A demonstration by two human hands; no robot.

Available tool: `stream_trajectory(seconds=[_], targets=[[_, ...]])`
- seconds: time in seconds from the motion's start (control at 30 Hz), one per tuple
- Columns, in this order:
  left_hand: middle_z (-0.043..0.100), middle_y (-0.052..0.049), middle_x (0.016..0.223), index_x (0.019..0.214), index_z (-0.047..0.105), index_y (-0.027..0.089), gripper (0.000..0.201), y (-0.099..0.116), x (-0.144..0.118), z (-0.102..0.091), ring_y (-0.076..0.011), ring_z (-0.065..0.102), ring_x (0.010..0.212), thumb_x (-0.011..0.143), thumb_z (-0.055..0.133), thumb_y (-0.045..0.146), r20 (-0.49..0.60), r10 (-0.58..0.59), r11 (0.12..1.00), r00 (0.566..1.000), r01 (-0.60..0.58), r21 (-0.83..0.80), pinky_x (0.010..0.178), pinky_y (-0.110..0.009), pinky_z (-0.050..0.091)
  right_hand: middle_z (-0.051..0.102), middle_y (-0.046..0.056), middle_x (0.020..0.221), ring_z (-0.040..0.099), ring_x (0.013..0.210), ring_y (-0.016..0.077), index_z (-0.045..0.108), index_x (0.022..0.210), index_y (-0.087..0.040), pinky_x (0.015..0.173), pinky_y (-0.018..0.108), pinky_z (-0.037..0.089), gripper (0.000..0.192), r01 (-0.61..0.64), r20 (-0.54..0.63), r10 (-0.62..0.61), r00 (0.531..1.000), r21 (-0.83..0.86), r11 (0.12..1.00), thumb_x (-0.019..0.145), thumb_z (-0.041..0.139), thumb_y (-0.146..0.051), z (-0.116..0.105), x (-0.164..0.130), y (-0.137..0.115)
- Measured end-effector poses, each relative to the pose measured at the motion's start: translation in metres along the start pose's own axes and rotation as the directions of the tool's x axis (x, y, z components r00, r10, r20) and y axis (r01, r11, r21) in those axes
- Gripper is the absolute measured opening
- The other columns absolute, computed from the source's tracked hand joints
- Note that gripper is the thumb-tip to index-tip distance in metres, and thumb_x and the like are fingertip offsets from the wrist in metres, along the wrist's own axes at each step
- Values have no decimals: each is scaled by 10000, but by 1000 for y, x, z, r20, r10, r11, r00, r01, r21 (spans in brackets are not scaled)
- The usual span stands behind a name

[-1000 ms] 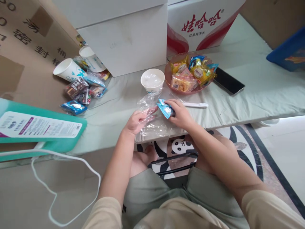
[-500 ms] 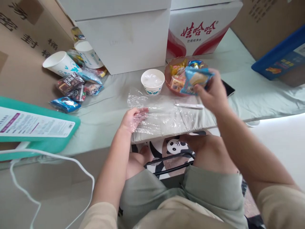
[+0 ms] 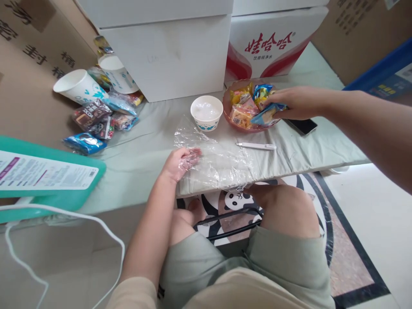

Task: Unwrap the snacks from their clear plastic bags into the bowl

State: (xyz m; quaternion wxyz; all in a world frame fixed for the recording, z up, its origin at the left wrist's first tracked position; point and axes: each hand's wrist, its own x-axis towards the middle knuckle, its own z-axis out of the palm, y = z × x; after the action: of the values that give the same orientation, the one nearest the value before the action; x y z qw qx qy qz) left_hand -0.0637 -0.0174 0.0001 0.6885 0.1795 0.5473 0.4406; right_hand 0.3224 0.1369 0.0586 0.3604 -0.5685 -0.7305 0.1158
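My right hand [image 3: 294, 103] reaches over the right rim of a pink plastic bowl [image 3: 229, 118] full of wrapped snacks and grips a blue snack packet [image 3: 265, 114] at the bowl's edge. My left hand [image 3: 180, 162] rests on a crumpled clear plastic bag [image 3: 219, 161] spread on the pale green mat near its front edge, fingers curled on the film. A white paper bowl [image 3: 206, 111] stands just behind the bag. A white pen-like stick [image 3: 256, 146] lies right of the bag.
Two paper cups [image 3: 80, 88] and several snack packets [image 3: 96, 120] lie at the left. White boxes [image 3: 167, 47] and a red-and-white carton [image 3: 273, 40] stand behind. A dark phone [image 3: 302, 125] lies under my right wrist. A teal package [image 3: 48, 178] sits at left.
My right hand lifted the blue packet away from the plastic bag, carried it up and right, and has now lowered it to the snack bowl. My left hand stayed on the bag.
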Motion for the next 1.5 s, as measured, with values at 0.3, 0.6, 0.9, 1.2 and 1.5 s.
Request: stream_trajectory(seconds=[0.3,0.6,0.9,1.2,1.5], targets=[[764,-134,893,743,741,94,229,-1,1,2,-193,738,880,687,521,122,-9,16,999,1000,-16,38,752,-255,578,790,-27,831,679,664,-48,577,540,-97,674,184,445,545,-50,445,153,882,-235,971,1020,383,-267,9,23,11],[760,-118,849,738,740,104,220,0,0,0,-181,740,854,705,524,129,-4,-4,1000,1000,4,31,726,-242,583,769,26,982,721,933,62,727,870,-68,731,284,463,703,264,587,-115,802,-175,949,1001,222,-539,-2,7,-40],[748,-89,1037,753,578,167,212,4,-4,-17,-235,737,929,619,740,187,173,83,989,981,-102,103,751,-347,591,600,165,1430,611,1271,341,525,1433,-210,1000,519,554,565,278,505,-267,821,56,959,899,615,-372,71,-194,-132],[724,3,931,865,449,223,416,11,-14,-43,-124,682,590,538,658,71,28,125,873,992,-123,473,380,-125,297,753,96,1071,685,981,306,688,1226,-238,828,421,520,373,-140,244,203,948,-254,957,881,545,-246,84,-172,-103],[685,5,684,827,523,201,295,10,-3,-26,-87,522,386,576,501,47,-101,154,840,983,-77,536,345,-166,195,614,132,1261,698,1014,256,553,1258,-221,810,410,584,385,-271,-220,311,925,195,943,884,569,-311,48,-183,-88]])
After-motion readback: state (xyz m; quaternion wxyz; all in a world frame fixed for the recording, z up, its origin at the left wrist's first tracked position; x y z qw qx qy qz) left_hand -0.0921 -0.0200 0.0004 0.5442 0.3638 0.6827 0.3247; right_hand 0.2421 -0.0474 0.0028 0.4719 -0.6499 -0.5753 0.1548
